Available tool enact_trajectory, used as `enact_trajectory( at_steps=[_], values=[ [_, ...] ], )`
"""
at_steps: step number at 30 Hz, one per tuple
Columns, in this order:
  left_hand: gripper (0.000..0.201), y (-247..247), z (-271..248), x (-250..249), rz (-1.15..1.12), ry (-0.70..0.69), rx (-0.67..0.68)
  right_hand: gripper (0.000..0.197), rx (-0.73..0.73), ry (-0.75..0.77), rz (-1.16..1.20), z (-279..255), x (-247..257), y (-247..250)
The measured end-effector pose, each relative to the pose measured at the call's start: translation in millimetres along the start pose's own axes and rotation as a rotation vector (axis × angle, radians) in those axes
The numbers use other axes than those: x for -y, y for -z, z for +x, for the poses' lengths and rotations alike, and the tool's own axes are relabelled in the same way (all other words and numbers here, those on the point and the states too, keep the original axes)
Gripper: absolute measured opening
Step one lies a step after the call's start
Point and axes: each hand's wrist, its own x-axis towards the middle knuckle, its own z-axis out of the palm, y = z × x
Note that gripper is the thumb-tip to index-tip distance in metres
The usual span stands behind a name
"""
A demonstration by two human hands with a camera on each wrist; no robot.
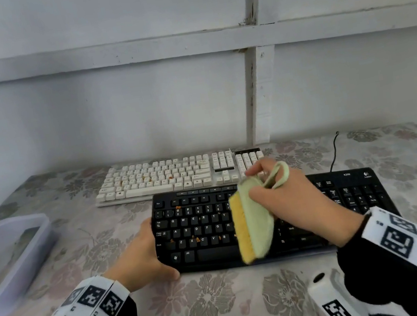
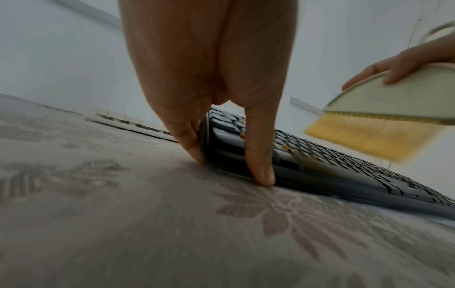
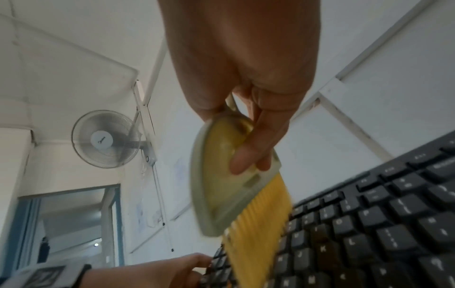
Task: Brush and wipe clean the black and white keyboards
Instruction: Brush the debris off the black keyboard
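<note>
Two keyboards on floral-clothed desk (image 1: 214, 310): black keyboard (image 1: 203, 231) nearest, crumb-speckled, left end gripped by left hand (image 1: 143, 258); white keyboard (image 1: 166, 176) just behind. Pale-green brush (image 1: 255, 222), yellow bristles, clasped in right hand (image 1: 299, 203) above black keys. Translucent tub (image 1: 8, 260) at left; white panelled wall (image 1: 109, 105).

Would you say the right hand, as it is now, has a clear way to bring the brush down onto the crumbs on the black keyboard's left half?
Probably yes: the right hand holds the brush above the black keyboard, nothing between.
</note>
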Motion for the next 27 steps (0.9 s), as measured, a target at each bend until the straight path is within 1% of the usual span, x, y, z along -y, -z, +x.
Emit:
enact_trajectory(
  at_steps=[2, 3, 5, 8, 10, 11, 13, 15, 17, 19, 21, 27],
  values=[
    [0.103, 0, 0, 0, -0.003, 0.000, 0.004, 0.024, -0.058, 0.035, 0.014, 6, 1, -1],
    [0.104, 0, 0, 1, -0.009, 0.001, 0.007, 0.026, -0.055, 0.041, 0.003, 7, 0, -3],
    [0.104, 0, 0, 2, -0.020, 0.003, 0.008, 0.026, -0.007, 0.023, -0.022, 3, -6, -10],
    [0.103, 0, 0, 1, -0.023, 0.005, 0.009, 0.026, 0.110, -0.043, -0.023, -8, -13, -14],
    [0.103, 0, 0, 0, -0.023, 0.010, 0.008, 0.022, 0.181, -0.091, -0.037, -12, -13, -10],
    [0.103, 0, 0, 0, -0.025, 0.010, 0.004, 0.019, 0.194, -0.104, -0.047, -12, -11, -6],
    [0.103, 0, 0, -1, -0.026, 0.011, 0.005, 0.016, 0.159, -0.091, -0.033, -10, -6, 0],
    [0.102, 1, -1, -1, -0.024, 0.007, 0.008, 0.017, 0.083, -0.055, 0.035, -3, -2, 2],
    [0.101, 1, -1, -2, -0.026, 0.002, 0.010, 0.024, 0.003, -0.019, 0.078, 5, 0, 0],
    [0.102, 1, -1, -1, -0.038, -0.003, 0.011, 0.030, -0.042, 0.023, 0.060, 12, -1, -7],
    [0.102, 1, 0, 0, -0.046, -0.005, 0.012, 0.031, -0.043, 0.038, 0.045, 16, -3, -14],
    [0.104, 0, 1, 2, -0.046, 0.005, 0.010, 0.026, 0.080, -0.002, -0.005, 7, -13, -27]
  ],
)
